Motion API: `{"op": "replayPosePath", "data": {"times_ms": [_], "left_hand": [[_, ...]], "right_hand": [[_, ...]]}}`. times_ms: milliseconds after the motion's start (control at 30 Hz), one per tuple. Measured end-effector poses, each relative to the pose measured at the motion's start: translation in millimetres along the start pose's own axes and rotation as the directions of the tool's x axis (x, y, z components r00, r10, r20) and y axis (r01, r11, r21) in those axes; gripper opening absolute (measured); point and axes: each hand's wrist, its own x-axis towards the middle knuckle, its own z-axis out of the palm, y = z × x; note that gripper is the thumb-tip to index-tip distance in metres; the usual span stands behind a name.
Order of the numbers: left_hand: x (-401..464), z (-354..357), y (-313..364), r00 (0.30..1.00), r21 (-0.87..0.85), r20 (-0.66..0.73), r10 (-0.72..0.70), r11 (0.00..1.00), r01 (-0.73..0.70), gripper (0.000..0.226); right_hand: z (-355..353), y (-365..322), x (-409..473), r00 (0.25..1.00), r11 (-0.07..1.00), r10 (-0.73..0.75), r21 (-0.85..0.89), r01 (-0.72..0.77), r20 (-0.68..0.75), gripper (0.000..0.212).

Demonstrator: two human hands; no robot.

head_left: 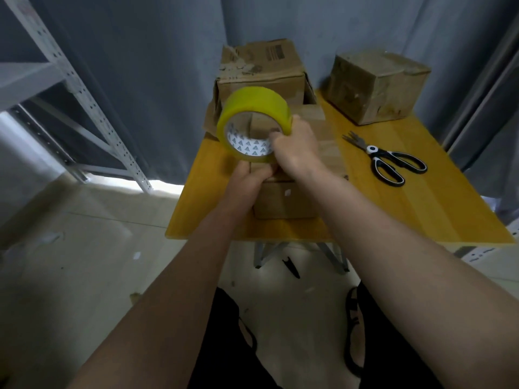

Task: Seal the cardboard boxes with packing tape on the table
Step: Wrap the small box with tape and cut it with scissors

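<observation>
The right hand (295, 147) holds a yellow tape roll (252, 124) up in the air, just above a small cardboard box (283, 200) on the yellow tabletop (421, 209). Its fingers (276, 136) curl into the hole of the roll and the thumb sits on the outside, so the roll is pinched between them. The left hand (250, 178) is under the roll, at the near top edge of the small box, with its fingers bent over that edge. I cannot tell if it holds the tape end. Behind stands a bigger open box (261, 77), and another taped box (376, 88) sits at the back right. Black and white scissors (390, 161) lie to the right, apart from both hands.
</observation>
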Motion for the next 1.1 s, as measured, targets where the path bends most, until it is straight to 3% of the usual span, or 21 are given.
{"op": "replayPosePath", "data": {"times_ms": [100,200,267,400,500,633,700,767,900,967,1100], "left_hand": [[-1,2,-4,0.998,-0.125,-0.017,-0.064,0.99,0.061,0.054],[0,3,-3,0.998,-0.139,-0.012,-0.062,0.988,0.059,0.051],[-2,3,-2,1.0,-0.118,0.008,-0.01,0.993,0.01,0.065],[-5,4,-1,0.996,-0.067,0.035,0.082,0.995,-0.079,0.089],[-6,7,-1,0.996,-0.063,-0.009,0.089,0.994,-0.089,0.087],[-8,7,2,0.993,0.066,0.008,0.121,0.99,-0.121,0.071],[-8,5,4,0.986,0.211,0.035,0.164,0.963,-0.167,0.065],[-8,3,6,0.978,0.311,0.059,0.2,0.927,-0.208,0.062],[-11,2,8,0.978,0.26,0.073,0.193,0.943,-0.206,0.069],[-13,4,8,0.978,0.225,0.059,0.198,0.952,-0.207,0.07],[-13,5,5,0.983,0.217,0.042,0.179,0.959,-0.184,0.067]], "right_hand": [[-8,4,2,0.999,0.999,-0.035,0.001,0.035,0.036,0.023],[-18,7,2,0.995,0.996,-0.059,0.074,0.053,0.086,0.015],[-26,7,2,0.997,0.99,-0.049,0.135,0.04,0.064,0.015],[-53,9,4,0.991,0.848,0.135,0.518,-0.111,-0.009,0.021],[-67,17,7,0.989,0.943,0.119,0.321,-0.086,-0.085,0.016],[-63,24,1,0.984,0.977,0.057,0.213,-0.02,-0.17,0.038],[-63,28,0,0.99,0.986,0.058,0.165,-0.036,-0.13,0.039],[-67,31,3,0.997,0.99,0.057,0.135,-0.05,-0.053,0.027],[-74,27,10,0.996,0.993,-0.066,0.092,0.071,-0.055,0.005],[-76,21,13,0.987,0.988,-0.15,0.022,0.151,-0.056,0.02],[-79,15,15,0.987,0.988,-0.153,-0.014,0.152,-0.042,0.023]]}}
